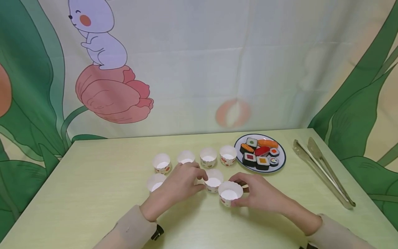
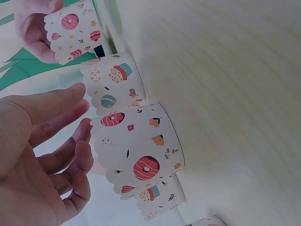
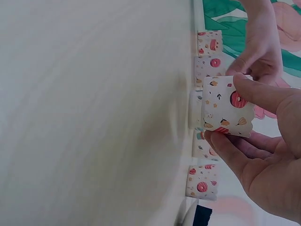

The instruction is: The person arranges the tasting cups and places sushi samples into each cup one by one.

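My right hand (image 1: pixel 258 192) pinches a white paper baking cup (image 1: pixel 226 200) between thumb and fingers. The held cup (image 3: pixel 221 110), printed with donuts and cupcakes, is upright and in front of the others in the right wrist view. My left hand (image 1: pixel 186 180) hovers over the front row, beside another baking cup (image 1: pixel 212 185). In the left wrist view, the left hand (image 2: pixel 51 155) has loosely bent fingers near the cup rims, with nothing between them. The nearest cup (image 2: pixel 141 150) in that view stands on the table. In the head view, the left hand covers part of the front row.
Several more baking cups (image 1: pixel 208 159) stand in a back row, and one front cup (image 1: pixel 155 180) sits at the left. Right of them is a plate (image 1: pixel 281 162) of toy sushi (image 1: pixel 262 151). Metal tongs (image 1: pixel 326 174) lie near the right edge of the table (image 1: pixel 77 193). A printed curtain (image 1: pixel 192 76) hangs behind.
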A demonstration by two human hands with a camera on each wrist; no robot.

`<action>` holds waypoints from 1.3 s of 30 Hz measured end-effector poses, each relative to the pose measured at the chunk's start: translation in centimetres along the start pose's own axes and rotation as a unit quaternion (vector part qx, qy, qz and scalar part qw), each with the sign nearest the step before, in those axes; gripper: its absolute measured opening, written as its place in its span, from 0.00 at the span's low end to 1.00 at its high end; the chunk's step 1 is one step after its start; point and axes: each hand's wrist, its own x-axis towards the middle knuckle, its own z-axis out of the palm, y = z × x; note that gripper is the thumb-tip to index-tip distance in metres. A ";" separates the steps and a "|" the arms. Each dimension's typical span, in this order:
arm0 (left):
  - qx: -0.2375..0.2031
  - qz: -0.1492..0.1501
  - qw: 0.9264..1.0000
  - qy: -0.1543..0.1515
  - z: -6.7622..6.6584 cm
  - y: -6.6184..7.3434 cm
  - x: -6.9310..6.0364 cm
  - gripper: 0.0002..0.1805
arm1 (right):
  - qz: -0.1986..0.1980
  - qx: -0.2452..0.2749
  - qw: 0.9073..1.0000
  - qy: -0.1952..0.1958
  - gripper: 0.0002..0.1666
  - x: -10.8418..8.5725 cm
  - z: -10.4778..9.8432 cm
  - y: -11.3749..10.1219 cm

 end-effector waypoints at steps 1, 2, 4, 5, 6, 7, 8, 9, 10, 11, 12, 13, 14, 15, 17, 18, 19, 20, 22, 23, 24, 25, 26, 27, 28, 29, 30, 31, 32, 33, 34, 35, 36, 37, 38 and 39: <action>0.000 0.003 1.000 0.002 0.0 -0.1 0.0 0.09 | -0.001 -0.005 1.000 0.004 0.32 0.0 -0.2 0.1; 0.000 0.005 1.000 0.004 0.0 -0.1 -0.1 0.09 | -0.001 -0.008 1.000 0.007 0.32 0.0 -0.4 0.1; -0.003 0.009 1.000 0.008 0.0 -0.2 -0.1 0.09 | 0.000 -0.011 1.000 0.011 0.32 0.0 -0.8 0.2; -0.004 0.009 1.000 0.009 0.1 -0.2 -0.1 0.09 | 0.001 -0.011 1.000 0.012 0.32 0.0 -0.9 0.2; -0.006 0.009 1.000 0.010 0.0 -0.3 -0.2 0.09 | 0.002 -0.009 1.000 0.014 0.32 0.1 -1.1 0.3; -0.007 0.008 1.000 0.011 0.0 -0.3 -0.2 0.09 | 0.004 -0.009 1.000 0.015 0.32 0.1 -1.2 0.4; -0.009 0.008 1.000 0.012 0.0 -0.3 -0.2 0.09 | 0.006 -0.008 1.000 0.016 0.32 0.2 -1.4 0.5; -0.012 0.009 1.000 0.013 0.0 -0.3 -0.3 0.09 | 0.009 -0.009 1.000 0.017 0.32 0.3 -1.5 0.5; -0.013 0.009 1.000 0.014 0.0 -0.3 -0.3 0.10 | 0.010 -0.011 1.000 0.020 0.32 0.3 -1.6 0.6; -0.014 0.010 1.000 0.015 0.0 -0.4 -0.4 0.10 | 0.013 -0.012 1.000 0.022 0.33 0.4 -1.7 0.7; -0.014 0.013 1.000 0.019 0.0 -0.4 -0.4 0.10 | 0.016 -0.013 0.999 0.025 0.33 0.4 -1.8 0.8; -0.015 0.013 1.000 0.020 0.0 -0.4 -0.5 0.10 | 0.017 -0.015 0.999 0.027 0.33 0.5 -1.9 0.9; -0.016 0.013 1.000 0.020 0.0 -0.5 -0.5 0.10 | 0.021 -0.015 0.999 0.030 0.33 0.6 -2.0 1.0; -0.015 0.013 1.000 0.020 0.0 -0.5 -0.5 0.10 | 0.023 -0.015 0.999 0.033 0.33 0.6 -2.1 1.1; -0.015 0.009 1.000 0.018 0.0 -0.5 -0.6 0.10 | 0.028 -0.012 0.999 0.036 0.33 0.8 -2.2 1.3; -0.014 0.007 1.000 0.018 0.0 -0.5 -0.7 0.10 | 0.029 -0.011 0.999 0.038 0.33 0.9 -2.2 1.4; -0.015 0.004 1.000 0.016 -0.1 -0.5 -0.7 0.10 | 0.029 -0.012 0.999 0.040 0.33 1.0 -2.2 1.5; -0.014 0.002 1.000 0.016 -0.1 -0.5 -0.8 0.10 | 0.033 -0.011 0.999 0.041 0.34 1.1 -2.2 1.6; -0.015 0.001 1.000 0.018 -0.2 -0.6 -0.8 0.10 | 0.038 -0.011 0.998 0.043 0.34 1.4 -2.1 1.8; -0.015 0.001 1.000 0.017 -0.2 -0.6 -0.9 0.10 | 0.041 -0.013 0.998 0.043 0.34 1.5 -2.1 1.9; -0.016 0.000 1.000 0.018 -0.2 -0.6 -0.9 0.10 | 0.044 -0.015 0.998 0.044 0.35 1.6 -2.1 2.0; -0.018 0.000 1.000 0.017 -0.2 -0.7 -0.9 0.10 | 0.045 -0.018 0.998 0.045 0.35 1.7 -2.1 2.1; -0.020 0.000 1.000 0.016 -0.2 -0.7 -0.9 0.10 | 0.050 -0.019 0.997 0.046 0.35 1.8 -2.0 2.2; -0.021 0.000 1.000 0.015 -0.2 -0.7 -0.9 0.10 | 0.053 -0.020 0.997 0.046 0.35 1.9 -2.0 2.3; -0.023 0.000 1.000 0.015 -0.2 -0.7 -1.0 0.10 | 0.057 -0.022 0.997 0.047 0.35 2.0 -2.0 2.4; -0.023 -0.001 1.000 0.014 -0.2 -0.8 -1.0 0.10 | 0.059 -0.024 0.997 0.046 0.36 2.1 -1.9 2.5; -0.024 -0.001 1.000 0.013 -0.2 -0.8 -1.0 0.10 | 0.063 -0.024 0.997 0.046 0.36 2.2 -1.9 2.6; -0.023 -0.002 1.000 0.013 -0.3 -0.8 -1.1 0.10 | 0.064 -0.025 0.997 0.045 0.35 2.3 -1.9 2.6; -0.023 -0.001 1.000 0.013 -0.3 -0.8 -1.1 0.10 | 0.069 -0.024 0.996 0.045 0.35 2.3 -1.8 2.7; -0.022 -0.001 1.000 0.013 -0.3 -0.7 -1.1 0.10 | 0.068 -0.024 0.996 0.044 0.35 2.4 -1.8 2.8; -0.021 -0.002 1.000 0.012 -0.3 -0.8 -1.1 0.11 | 0.068 -0.025 0.996 0.044 0.35 2.4 -1.8 2.8; -0.021 -0.003 1.000 0.011 -0.3 -0.8 -1.1 0.11 | 0.068 -0.025 0.996 0.043 0.35 2.5 -1.8 2.9; -0.020 -0.005 1.000 0.010 -0.3 -0.8 -1.1 0.11 | 0.069 -0.025 0.996 0.043 0.35 2.5 -1.8 2.9; -0.021 -0.007 1.000 0.010 -0.3 -0.8 -1.1 0.11 | 0.069 -0.024 0.996 0.043 0.35 2.5 -1.7 3.0; -0.021 -0.009 1.000 0.008 -0.3 -0.8 -1.2 0.11 | 0.068 -0.023 0.997 0.042 0.35 2.6 -1.7 3.1; -0.022 -0.012 1.000 0.007 -0.4 -0.8 -1.2 0.11 | 0.066 -0.022 0.997 0.041 0.35 2.6 -1.7 3.2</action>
